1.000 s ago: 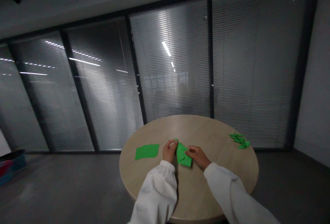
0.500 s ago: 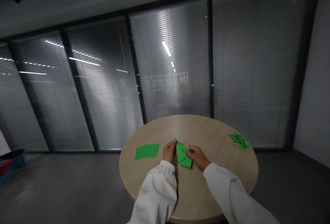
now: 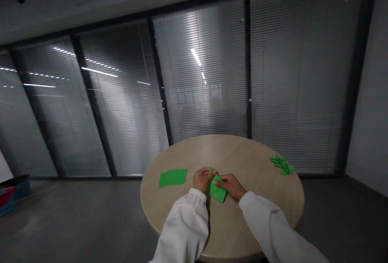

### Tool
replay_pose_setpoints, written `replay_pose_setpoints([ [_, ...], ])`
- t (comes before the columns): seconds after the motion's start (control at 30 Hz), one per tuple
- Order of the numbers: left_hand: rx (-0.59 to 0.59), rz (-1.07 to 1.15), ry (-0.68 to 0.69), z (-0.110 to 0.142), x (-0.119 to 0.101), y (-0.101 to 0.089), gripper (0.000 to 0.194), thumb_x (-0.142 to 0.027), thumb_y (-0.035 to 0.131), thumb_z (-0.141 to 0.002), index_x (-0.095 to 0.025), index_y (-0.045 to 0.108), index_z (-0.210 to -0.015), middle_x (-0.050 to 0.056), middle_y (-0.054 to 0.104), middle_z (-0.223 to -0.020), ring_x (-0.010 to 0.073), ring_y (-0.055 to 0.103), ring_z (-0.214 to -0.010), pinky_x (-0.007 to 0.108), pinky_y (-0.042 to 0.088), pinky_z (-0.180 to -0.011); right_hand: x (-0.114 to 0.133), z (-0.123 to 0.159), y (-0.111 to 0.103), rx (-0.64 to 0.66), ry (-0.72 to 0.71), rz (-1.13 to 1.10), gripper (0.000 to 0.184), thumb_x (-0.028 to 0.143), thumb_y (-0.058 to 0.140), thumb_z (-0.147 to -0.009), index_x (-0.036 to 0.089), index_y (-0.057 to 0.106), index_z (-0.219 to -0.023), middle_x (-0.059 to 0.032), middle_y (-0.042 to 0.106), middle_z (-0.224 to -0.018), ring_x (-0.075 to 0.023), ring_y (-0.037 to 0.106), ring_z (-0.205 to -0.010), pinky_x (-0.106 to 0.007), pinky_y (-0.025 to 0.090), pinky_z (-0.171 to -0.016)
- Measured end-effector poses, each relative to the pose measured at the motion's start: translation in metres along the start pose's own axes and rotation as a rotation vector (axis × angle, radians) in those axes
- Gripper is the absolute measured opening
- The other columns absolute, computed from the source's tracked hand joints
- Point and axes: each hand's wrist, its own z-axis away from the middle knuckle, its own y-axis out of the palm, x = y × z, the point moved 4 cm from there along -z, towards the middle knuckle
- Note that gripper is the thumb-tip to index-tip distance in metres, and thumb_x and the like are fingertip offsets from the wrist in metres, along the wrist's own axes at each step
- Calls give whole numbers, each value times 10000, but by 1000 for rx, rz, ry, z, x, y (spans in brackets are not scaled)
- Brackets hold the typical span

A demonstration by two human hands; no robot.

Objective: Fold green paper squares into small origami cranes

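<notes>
A partly folded sheet of green paper is held between my two hands, just above or on the round wooden table. My left hand closes on its upper left edge, the thumb near the top corner. From the other side, my right hand pinches the upper right part, its thumb lying on the paper. Fold lines show on the lower part, while my fingers cover the top. Left of my left hand lies a flat stack of green paper sheets.
Several folded green paper pieces lie in a small heap near the table's right edge. Behind the table stands a glass partition with blinds. Blue and red bins stand on the floor at far left.
My left thumb and fingers have come over the paper's top edge. The upper flap has been folded down, and the paper looks narrower and slightly lower. My right hand has shifted a little.
</notes>
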Motion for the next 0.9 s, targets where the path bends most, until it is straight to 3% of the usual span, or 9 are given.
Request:
replay_pose_setpoints([
  [0.43,-151,-309,110,1,-11,-11,373,-499,677,-547,-134,642,-476,21,589,-464,125,504,-464,221,348,-454,5,4,3,32,93,-83,400,492,709,-543,108,661,-646,24,543,-522,-110,453,-502,-249,373,-526],
  [0.63,-210,-347,124,2,-13,-15,349,-478,682,-550,-141,645,-469,2,550,-416,116,489,-448,212,303,-426,9,5,3,39,103,-78,394,483,718,-527,110,669,-643,25,551,-511,-112,461,-494,-248,370,-521],
  [0.9,-202,-281,83,1,-11,-16,329,-463,702,-534,-135,677,-549,68,669,-566,138,545,-480,234,401,-477,1,4,3,45,132,-51,356,450,736,-500,110,653,-566,39,520,-464,-98,436,-462,-240,339,-500],
])
